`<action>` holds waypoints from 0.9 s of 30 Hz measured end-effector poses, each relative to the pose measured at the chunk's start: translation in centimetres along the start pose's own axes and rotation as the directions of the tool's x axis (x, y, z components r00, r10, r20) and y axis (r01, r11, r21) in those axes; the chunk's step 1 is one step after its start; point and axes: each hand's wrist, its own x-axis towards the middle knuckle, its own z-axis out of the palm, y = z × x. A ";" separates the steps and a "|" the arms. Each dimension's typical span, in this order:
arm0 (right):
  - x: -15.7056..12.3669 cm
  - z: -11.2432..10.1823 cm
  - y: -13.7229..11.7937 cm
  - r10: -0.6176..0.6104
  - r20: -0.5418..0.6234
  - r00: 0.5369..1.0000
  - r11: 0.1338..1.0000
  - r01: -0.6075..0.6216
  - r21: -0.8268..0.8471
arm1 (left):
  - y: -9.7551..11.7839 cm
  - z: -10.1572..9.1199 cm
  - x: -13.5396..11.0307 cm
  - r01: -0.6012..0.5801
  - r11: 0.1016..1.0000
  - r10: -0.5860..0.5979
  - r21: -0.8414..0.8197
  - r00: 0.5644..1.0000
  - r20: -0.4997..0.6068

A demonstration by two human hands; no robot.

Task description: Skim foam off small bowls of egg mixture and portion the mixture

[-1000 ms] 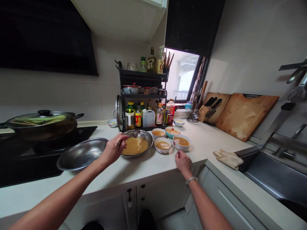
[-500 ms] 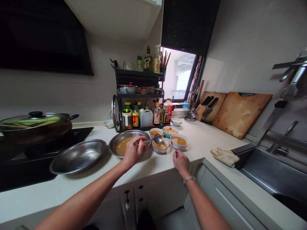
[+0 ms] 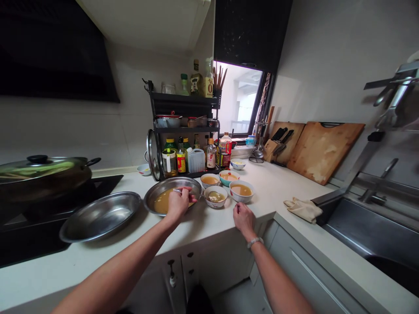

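My left hand (image 3: 179, 203) is closed on the handle of a metal spoon (image 3: 177, 190) above the steel basin (image 3: 150, 208), which holds brown broth with pale bits. Most of the spoon is hidden behind my fingers. Right beside the basin stands a patterned bowl (image 3: 216, 205) with liquid in it. Near the counter's front edge, my right hand (image 3: 244, 218) rests in a loose fist, and nothing shows in it. Just beyond it is a white bowl (image 3: 241, 198) of brown broth. Two more filled bowls, a white one (image 3: 209, 185) and a green-sided one (image 3: 228, 181), stand behind.
An empty steel basin (image 3: 101, 218) sits left, by a lidded pan (image 3: 46, 174) on the stove. Behind stands a black rack (image 3: 186, 130) with bottles. Rightward are a small bowl (image 3: 238, 166), a knife block (image 3: 273, 148), a cutting board (image 3: 324, 152), a cloth (image 3: 303, 210) and the sink (image 3: 360, 226).
My left hand has drawn the spoon back left from over the patterned bowl to the basin. The right fist stays beside the white bowl. The view has shifted slightly.
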 end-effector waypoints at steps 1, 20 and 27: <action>0.0 0.0 0.0 0.000 0.002 1.000 1.000 0.000 -0.001 | 0.0 -0.1 0.2 0.025 0.999 -0.026 -0.032 0.999 -0.020; 0.1 0.0 0.1 -0.010 0.012 1.000 1.000 0.010 -0.017 | 3.4 -2.2 1.7 0.117 0.943 -0.171 -0.310 0.973 -0.153; 0.1 0.2 0.2 -0.011 0.006 1.000 1.000 0.011 -0.005 | 4.4 -6.4 2.5 0.029 0.970 -0.082 -0.240 0.973 -0.215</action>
